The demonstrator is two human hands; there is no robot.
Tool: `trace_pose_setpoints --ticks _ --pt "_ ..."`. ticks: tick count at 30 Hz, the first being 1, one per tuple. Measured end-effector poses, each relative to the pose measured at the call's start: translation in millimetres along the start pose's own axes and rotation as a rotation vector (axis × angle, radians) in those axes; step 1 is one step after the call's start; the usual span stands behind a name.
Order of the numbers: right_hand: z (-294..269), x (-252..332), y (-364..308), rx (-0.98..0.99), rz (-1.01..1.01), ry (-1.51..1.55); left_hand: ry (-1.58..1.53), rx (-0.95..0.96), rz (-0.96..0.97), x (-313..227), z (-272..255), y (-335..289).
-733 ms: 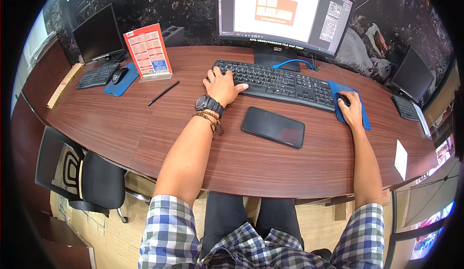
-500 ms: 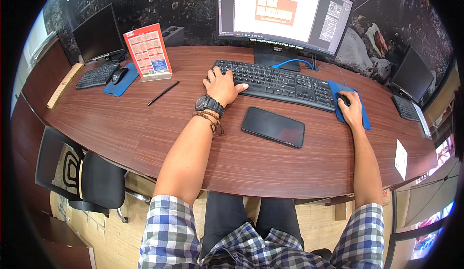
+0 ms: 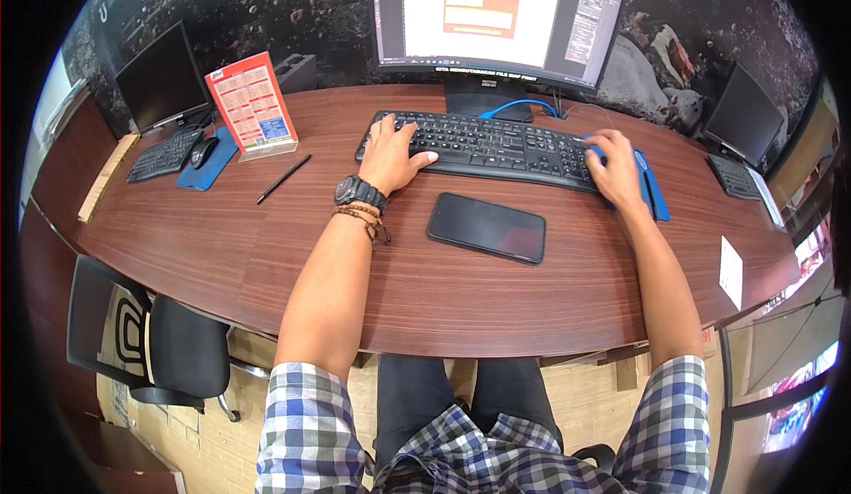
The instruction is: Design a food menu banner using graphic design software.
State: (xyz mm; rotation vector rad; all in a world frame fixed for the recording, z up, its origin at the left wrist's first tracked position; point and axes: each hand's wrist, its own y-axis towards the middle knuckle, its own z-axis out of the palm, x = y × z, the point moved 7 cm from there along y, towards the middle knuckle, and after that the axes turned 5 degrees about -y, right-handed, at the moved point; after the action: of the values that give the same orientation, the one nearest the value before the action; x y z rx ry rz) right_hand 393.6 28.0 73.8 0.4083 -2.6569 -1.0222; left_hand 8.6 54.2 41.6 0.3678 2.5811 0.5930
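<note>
Since both our forearms come in over the desk (image 3: pixel 496 303), the phone (image 3: pixel 487 228) sits in the gap between them, flat and nearer to us than either hand, probably parked there so it's handy without covering any keys. Our left hand (image 3: pixel 390 159) is spread wide, thumb stuck out, holding nothing we can see; it rests on the left end of the keyboard (image 3: pixel 479 146), which puts several keys under the fingers at once. Our right hand (image 3: pixel 618 175) is a bit blurry, half-curled over the other end, thumb apart from the fingers and nothing visible between. Whether it's pressing keys, we can't tell. Just right of it lies a blue mat (image 3: pixel 661 199), within easy reach. Out left of our left hand there's a black pen (image 3: pixel 284 179) lying loose, then a red card (image 3: pixel 253 104) propped in a stand, presumably so it's readable. Beyond both hands stands the lit monitor (image 3: pixel 496 15), placed so we can look straight over our knuckles.
</note>
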Motion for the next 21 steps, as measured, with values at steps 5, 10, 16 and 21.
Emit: trace_pose_setpoints --ticks 5,10,16,21 --pt "47.4 23.3 14.2 0.226 -0.019 0.005 -0.032 0.050 -0.016 -2.3 3.0 1.7" --pt "65.7 27.6 19.1 0.274 0.008 -0.025 -0.038 0.028 -0.014 -2.2 1.6 0.8" --pt "55.0 52.2 21.5 0.197 -0.155 -0.038 0.060 0.039 -0.082 -7.9 -1.2 -1.6" --pt "52.9 72.4 22.4 0.238 -0.202 -0.030 0.140 0.032 -0.157 -10.7 -1.9 -2.6"
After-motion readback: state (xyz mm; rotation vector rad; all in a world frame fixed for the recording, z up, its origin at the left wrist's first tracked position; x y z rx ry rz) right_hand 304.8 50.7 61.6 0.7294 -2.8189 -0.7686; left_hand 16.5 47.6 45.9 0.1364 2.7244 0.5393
